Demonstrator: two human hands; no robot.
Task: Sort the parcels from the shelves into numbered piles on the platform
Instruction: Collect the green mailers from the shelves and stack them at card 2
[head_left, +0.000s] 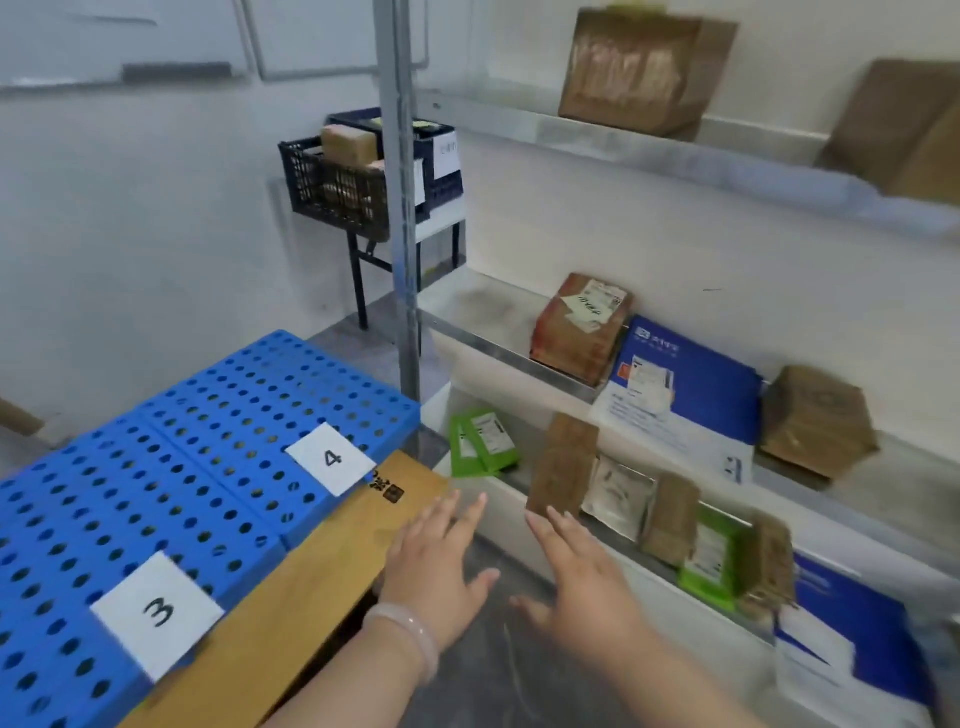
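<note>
1. my left hand (436, 566) and right hand (576, 577): fingers spread wide, holding nothing, both aimed at the bottom shelf (511, 506), probably for a two-handed grab.
2. brown parcel (563, 465) stands upright there, nearest me, other parcels in a row beside it.
3. blue platform (208, 441) on my left; no piles by label 3 (156, 613) or label 4 (332, 458) yet.

Plain white walls (156, 234) meet in a corner, above a mottled grey floor (488, 675). In that corner stands a small table (441, 215) with black legs, carrying a black slatted crate (332, 182) and a dark blue crate (444, 189) behind it. A thin-framed pale panel (311, 36) hangs on the left wall.
</note>
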